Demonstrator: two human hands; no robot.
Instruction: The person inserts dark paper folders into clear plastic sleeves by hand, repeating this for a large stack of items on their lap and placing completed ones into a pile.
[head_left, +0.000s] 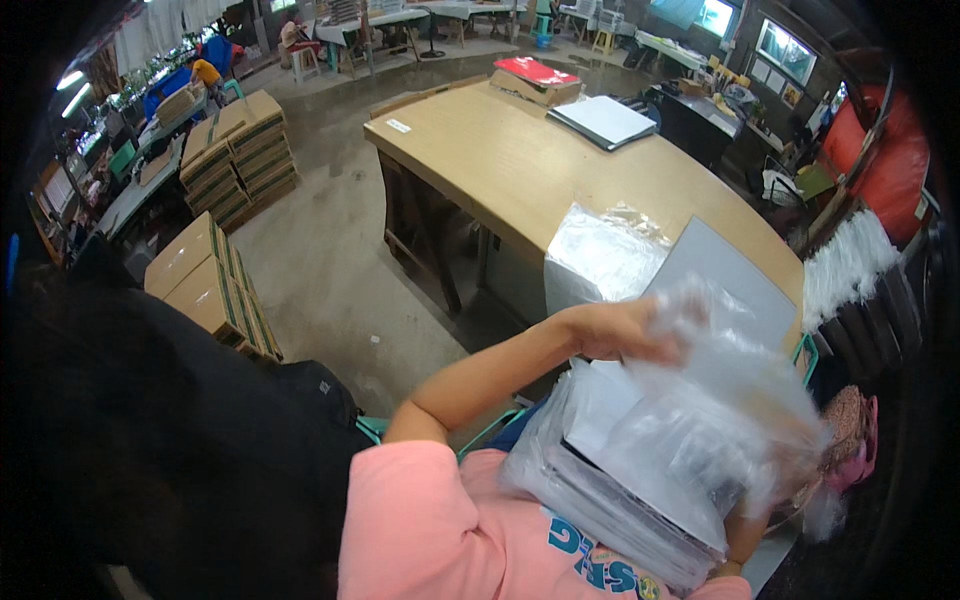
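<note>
A clear plastic bag (700,410), smeared by motion, is spread between my hands above my lap. My left hand (640,330) grips the bag's upper edge, its fingers blurred. Behind the film at the right, my right hand (790,470) is mostly hidden, so its fingers do not show. Below the bag, a stack of flat, plastic-wrapped pieces (610,500) rests against my body, with white and dark edges. Just beyond my left hand, a grey board (722,262) lies at the table's near end, beside a pile of clear plastic bags (605,255) draped over the edge.
The long wooden table (480,135) carries a white-topped flat stack (605,120) and a box with a red top (535,75). Cardboard boxes (235,155) stand on the floor at left. Someone in dark clothing (200,430) is close on my left. White plastic strips (850,265) hang at right.
</note>
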